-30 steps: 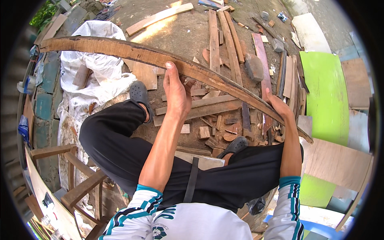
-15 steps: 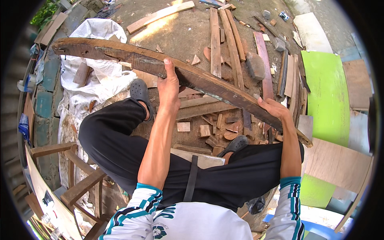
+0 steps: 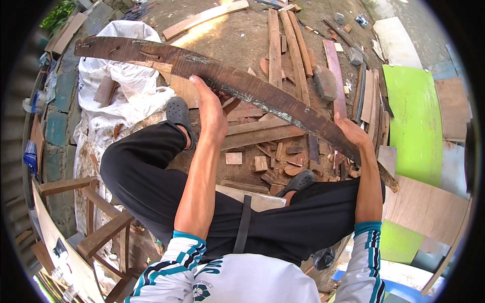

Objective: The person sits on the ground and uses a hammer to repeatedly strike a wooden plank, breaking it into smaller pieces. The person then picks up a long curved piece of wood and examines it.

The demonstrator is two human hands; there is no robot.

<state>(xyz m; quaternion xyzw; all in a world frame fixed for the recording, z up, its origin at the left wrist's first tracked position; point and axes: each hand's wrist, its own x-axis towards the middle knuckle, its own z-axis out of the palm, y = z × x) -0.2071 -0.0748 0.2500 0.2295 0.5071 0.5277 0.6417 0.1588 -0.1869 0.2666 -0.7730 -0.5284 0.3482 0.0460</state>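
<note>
A long, dark, weathered wooden plank (image 3: 262, 96) is held up across my lap, slanting from far left down to near right. Its broad face, with scuffed pale paint marks, is turned toward me. Near its left end, small nail-like bits stick out. My left hand (image 3: 212, 113) grips the lower edge around the middle, thumb against the face and fingers partly hidden behind. Further right, my right hand (image 3: 352, 132) holds the plank near its right end, with most fingers out of sight behind it.
Loose boards (image 3: 274, 50), small offcuts (image 3: 260, 163) and a grey stone block (image 3: 325, 83) lie on the ground ahead. A white sack (image 3: 129, 83) is at left, above a wooden frame (image 3: 106, 235). Green panels (image 3: 411, 121) lie right. My shod feet flank the offcuts.
The plank has been rolled in my hands, so its broad face shows more and its narrow top edge has gone from sight. My left thumb now lies lower along it.
</note>
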